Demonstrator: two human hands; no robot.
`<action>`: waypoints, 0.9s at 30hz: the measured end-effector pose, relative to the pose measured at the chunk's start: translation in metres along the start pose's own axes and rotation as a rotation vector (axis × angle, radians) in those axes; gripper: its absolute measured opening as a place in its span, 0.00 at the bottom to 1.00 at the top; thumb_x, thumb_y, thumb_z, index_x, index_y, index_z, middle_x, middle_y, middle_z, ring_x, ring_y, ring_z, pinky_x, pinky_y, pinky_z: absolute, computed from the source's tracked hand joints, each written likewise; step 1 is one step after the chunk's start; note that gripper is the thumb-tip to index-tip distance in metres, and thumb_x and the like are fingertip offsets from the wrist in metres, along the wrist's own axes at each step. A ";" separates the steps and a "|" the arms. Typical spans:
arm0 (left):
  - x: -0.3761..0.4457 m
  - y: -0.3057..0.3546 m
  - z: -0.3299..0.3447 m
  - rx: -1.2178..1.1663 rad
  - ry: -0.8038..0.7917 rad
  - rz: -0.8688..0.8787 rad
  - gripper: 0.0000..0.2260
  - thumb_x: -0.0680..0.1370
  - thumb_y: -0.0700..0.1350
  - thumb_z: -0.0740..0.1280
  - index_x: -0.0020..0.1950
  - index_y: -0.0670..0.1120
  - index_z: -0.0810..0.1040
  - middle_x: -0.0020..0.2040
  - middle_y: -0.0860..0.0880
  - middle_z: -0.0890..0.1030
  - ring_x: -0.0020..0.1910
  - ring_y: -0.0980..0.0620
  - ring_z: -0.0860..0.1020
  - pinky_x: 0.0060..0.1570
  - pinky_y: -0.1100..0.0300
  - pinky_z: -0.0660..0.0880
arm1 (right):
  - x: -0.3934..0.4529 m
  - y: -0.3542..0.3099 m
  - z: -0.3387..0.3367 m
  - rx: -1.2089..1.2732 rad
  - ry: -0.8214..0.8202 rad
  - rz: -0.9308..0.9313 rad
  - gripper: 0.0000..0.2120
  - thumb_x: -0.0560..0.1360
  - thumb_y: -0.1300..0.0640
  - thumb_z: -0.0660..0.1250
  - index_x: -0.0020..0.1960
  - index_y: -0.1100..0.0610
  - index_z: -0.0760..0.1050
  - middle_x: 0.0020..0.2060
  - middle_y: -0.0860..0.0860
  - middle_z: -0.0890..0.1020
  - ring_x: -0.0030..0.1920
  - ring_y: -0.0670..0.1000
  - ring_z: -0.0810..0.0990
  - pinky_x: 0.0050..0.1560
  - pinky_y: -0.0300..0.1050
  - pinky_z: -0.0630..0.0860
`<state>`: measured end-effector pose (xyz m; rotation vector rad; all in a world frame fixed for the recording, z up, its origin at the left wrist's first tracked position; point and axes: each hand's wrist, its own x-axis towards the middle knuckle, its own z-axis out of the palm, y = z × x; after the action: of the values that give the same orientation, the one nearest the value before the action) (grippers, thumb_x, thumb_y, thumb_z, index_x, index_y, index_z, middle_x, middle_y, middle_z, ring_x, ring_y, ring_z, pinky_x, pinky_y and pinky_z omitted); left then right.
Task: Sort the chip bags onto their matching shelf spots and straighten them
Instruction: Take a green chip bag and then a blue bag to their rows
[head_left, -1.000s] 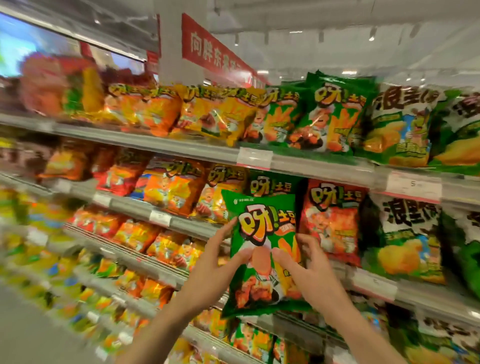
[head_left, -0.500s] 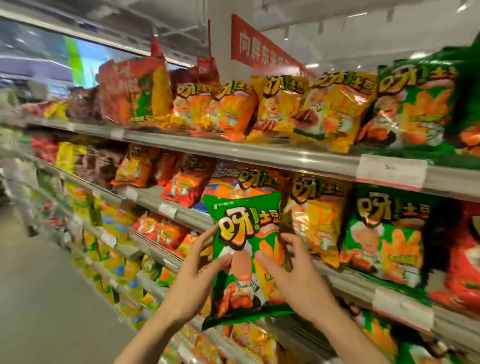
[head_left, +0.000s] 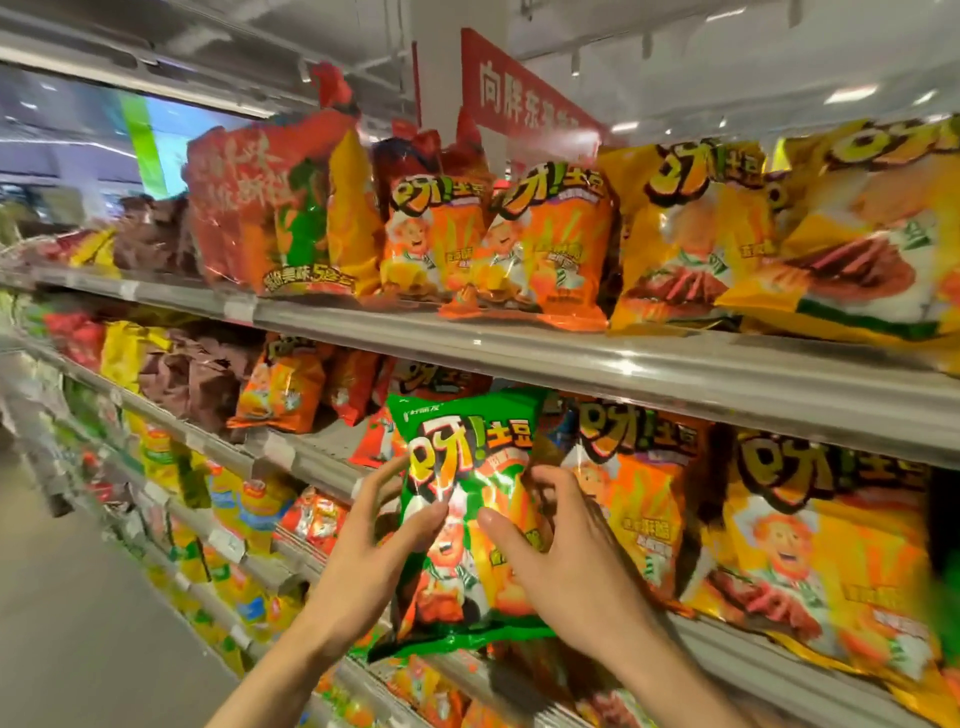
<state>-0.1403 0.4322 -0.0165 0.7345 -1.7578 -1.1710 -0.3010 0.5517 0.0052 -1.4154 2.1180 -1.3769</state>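
Compared with the frame half a second earlier, the view has swung toward 9 o'clock: the green bags then at 3 o'clock are out of view, and orange and yellow bags fill that side. The green chip bag (head_left: 462, 512) remains upright between both hands, in front of the middle shelf (head_left: 675, 382).

Surroundings — the top shelf carries a large red multipack (head_left: 270, 208) at 10 o'clock, two orange bags (head_left: 498, 244) at 12 o'clock and yellow bags (head_left: 779, 234) at 2 o'clock. Behind the green bag, at 3 o'clock, stand an orange bag (head_left: 631, 499) and a yellow bag (head_left: 826, 545). A red hanging sign (head_left: 519, 93) sits overhead.

The left hand (head_left: 374, 540) pinches the bag's 9 o'clock edge — thumb on the front. The right hand (head_left: 566, 556) grips the 3 o'clock edge, thumb across the front, fingers curled behind.
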 end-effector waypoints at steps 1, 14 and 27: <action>0.009 -0.005 -0.004 -0.013 -0.014 0.004 0.25 0.65 0.69 0.72 0.60 0.78 0.69 0.66 0.65 0.72 0.67 0.67 0.69 0.67 0.54 0.70 | 0.006 -0.003 0.006 -0.028 0.019 -0.002 0.31 0.73 0.32 0.65 0.69 0.42 0.60 0.60 0.39 0.69 0.61 0.42 0.70 0.59 0.40 0.67; 0.121 -0.073 -0.046 -0.169 -0.297 0.136 0.24 0.73 0.52 0.74 0.67 0.64 0.72 0.65 0.63 0.76 0.66 0.63 0.73 0.62 0.63 0.70 | 0.044 -0.022 0.082 -0.335 0.256 0.154 0.31 0.76 0.31 0.58 0.74 0.44 0.59 0.70 0.42 0.68 0.70 0.46 0.70 0.68 0.44 0.67; 0.159 -0.089 -0.069 -0.228 -0.354 0.158 0.22 0.77 0.46 0.71 0.69 0.56 0.71 0.63 0.60 0.78 0.59 0.67 0.76 0.54 0.71 0.71 | 0.058 -0.025 0.092 -0.628 0.402 0.330 0.29 0.81 0.42 0.61 0.76 0.54 0.61 0.69 0.52 0.71 0.67 0.52 0.73 0.63 0.46 0.71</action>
<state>-0.1484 0.2387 -0.0324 0.2571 -1.8855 -1.4259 -0.2569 0.4499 -0.0071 -0.9218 3.0683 -0.9637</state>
